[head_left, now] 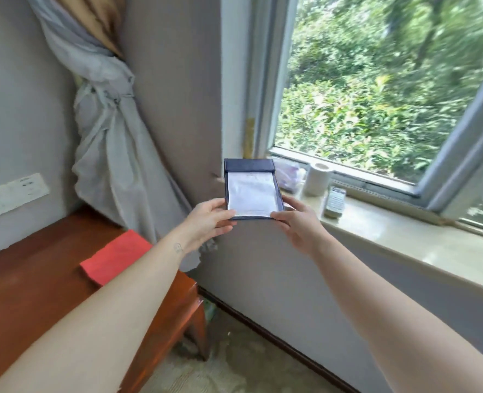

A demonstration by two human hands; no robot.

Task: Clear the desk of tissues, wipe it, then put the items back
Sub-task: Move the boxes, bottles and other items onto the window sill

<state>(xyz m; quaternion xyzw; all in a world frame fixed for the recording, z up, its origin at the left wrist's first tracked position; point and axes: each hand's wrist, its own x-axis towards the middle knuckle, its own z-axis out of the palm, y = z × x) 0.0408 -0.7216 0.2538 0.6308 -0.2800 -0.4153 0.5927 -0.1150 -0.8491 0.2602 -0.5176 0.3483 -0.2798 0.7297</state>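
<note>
Holding the notepad holder [251, 191] by its near edge, both hands are in use: left grip [206, 219] pinches the near-left corner, thumb on top over the paper; right grip [299, 225] closes round the near-right corner. Dark blue cover, white sheet facing up, roughly level. It sits at the left end of the windowsill [404, 234], off the tabletop [36, 279]; can't tell if the far end rests on the sill or hangs over it. Picture is motion-blurred.

Just beyond on the sill: plastic bag [290, 175], toilet roll [318, 178], remote [335, 201], all near the holder's right side. Red cloth [115, 256] lies on the tabletop below the left forearm.

Judged stage: an item in transit between sill and tabletop, direction unclear.

Risks: only the near edge is held, so the far end could dip and the loose sheet slide out. A swing right could knock the roll or remote off the sill. Setting it on the tabletop with the cloth there could trap the cloth underneath.
</note>
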